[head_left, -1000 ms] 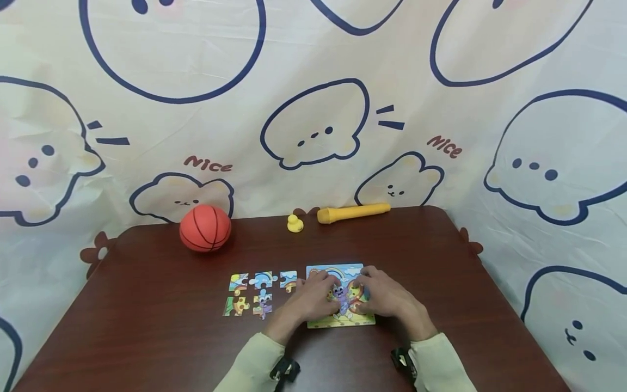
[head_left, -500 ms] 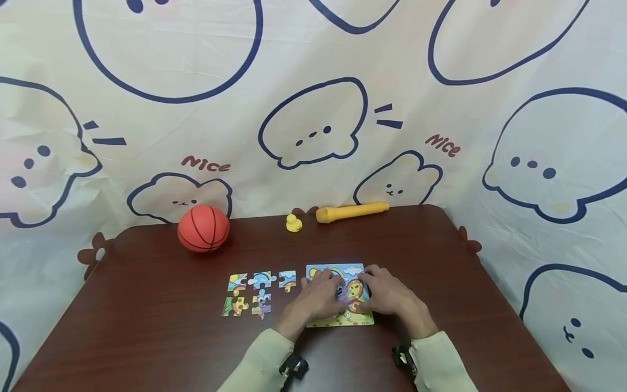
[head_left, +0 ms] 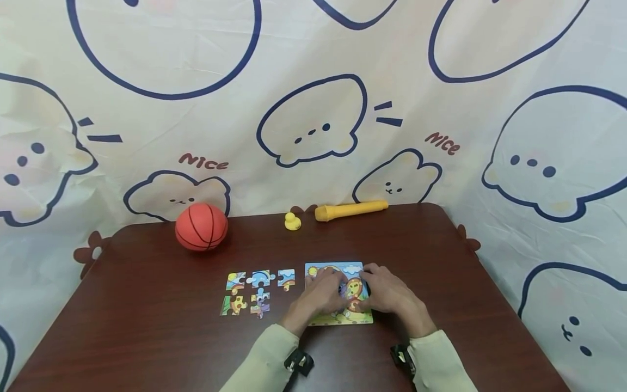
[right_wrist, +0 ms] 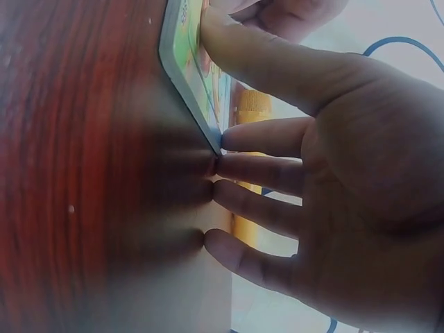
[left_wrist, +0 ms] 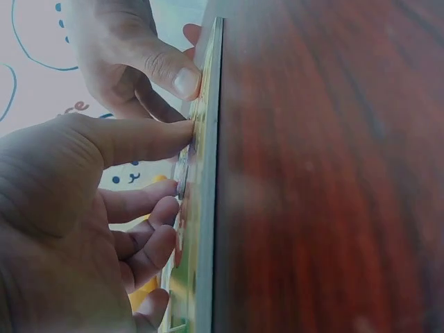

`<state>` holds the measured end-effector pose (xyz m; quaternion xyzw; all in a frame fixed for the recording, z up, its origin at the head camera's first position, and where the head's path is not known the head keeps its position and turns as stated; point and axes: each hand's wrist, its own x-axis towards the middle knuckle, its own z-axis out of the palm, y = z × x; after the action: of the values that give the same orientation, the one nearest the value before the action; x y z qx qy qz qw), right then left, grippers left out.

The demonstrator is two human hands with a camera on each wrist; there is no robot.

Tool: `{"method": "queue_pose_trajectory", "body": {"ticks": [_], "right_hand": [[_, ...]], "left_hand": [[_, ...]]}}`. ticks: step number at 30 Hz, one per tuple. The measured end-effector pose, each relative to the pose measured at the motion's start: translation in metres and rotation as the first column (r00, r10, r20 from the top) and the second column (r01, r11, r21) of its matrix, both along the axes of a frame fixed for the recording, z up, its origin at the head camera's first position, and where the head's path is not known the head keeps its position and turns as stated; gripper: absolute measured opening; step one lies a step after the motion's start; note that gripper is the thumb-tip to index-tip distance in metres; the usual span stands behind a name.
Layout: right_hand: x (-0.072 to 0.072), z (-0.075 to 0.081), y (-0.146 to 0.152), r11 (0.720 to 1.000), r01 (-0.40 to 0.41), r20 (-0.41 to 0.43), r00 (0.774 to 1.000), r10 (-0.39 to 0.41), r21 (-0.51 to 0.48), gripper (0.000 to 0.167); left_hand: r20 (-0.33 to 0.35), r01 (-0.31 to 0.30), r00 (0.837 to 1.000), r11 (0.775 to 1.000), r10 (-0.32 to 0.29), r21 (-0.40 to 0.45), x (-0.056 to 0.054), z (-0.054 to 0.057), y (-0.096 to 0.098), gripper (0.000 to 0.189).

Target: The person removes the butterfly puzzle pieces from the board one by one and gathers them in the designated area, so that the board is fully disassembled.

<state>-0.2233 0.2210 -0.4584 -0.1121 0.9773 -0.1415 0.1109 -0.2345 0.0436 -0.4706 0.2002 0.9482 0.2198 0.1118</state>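
A colourful jigsaw puzzle board (head_left: 363, 320), with a cartoon animal scene, lies flat on the dark wooden table. My left hand (head_left: 320, 294) reaches over its middle. In the left wrist view its thumb (left_wrist: 163, 139) touches the board's face, and the bent fingers lie close to it. My right hand (head_left: 392, 294) is at the board's right side, its thumb (right_wrist: 243, 48) on the face. Its straighter fingers reach the board's corner and the tabletop. An orange cartoon animal in the picture shows between both hands; the hands hide much of the rest.
Several loose jigsaw pieces (head_left: 260, 279) lie in two rows left of the board. Farther back are a red basketball (head_left: 201, 227), a yellow rubber duck (head_left: 292, 221) and a yellow microphone-shaped toy (head_left: 351, 210). A printed curtain (head_left: 313, 54) hangs behind the table (head_left: 161, 326).
My left hand has slid right across the board, covering the purple figure printed there. My right hand stays almost in place. The loose pieces have kept their arrangement.
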Motion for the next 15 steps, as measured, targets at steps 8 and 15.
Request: {"method": "queue_pose_trajectory", "body": {"ticks": [8,15], "right_hand": [[0.0001,0.0010,-0.0016,1.000,0.018,0.014,1.000,-0.018,-0.005,0.076],[-0.0006,0.0008,-0.0018,1.000,0.012,0.014,1.000,-0.012,0.011,0.075]], "left_hand": [[0.012,0.002,1.000,1.000,-0.003,0.025,-0.0030,0.0001,0.0007,0.047],[-0.015,0.001,1.000,0.997,0.000,0.075,-0.0009,-0.0014,-0.0007,0.033]]}}
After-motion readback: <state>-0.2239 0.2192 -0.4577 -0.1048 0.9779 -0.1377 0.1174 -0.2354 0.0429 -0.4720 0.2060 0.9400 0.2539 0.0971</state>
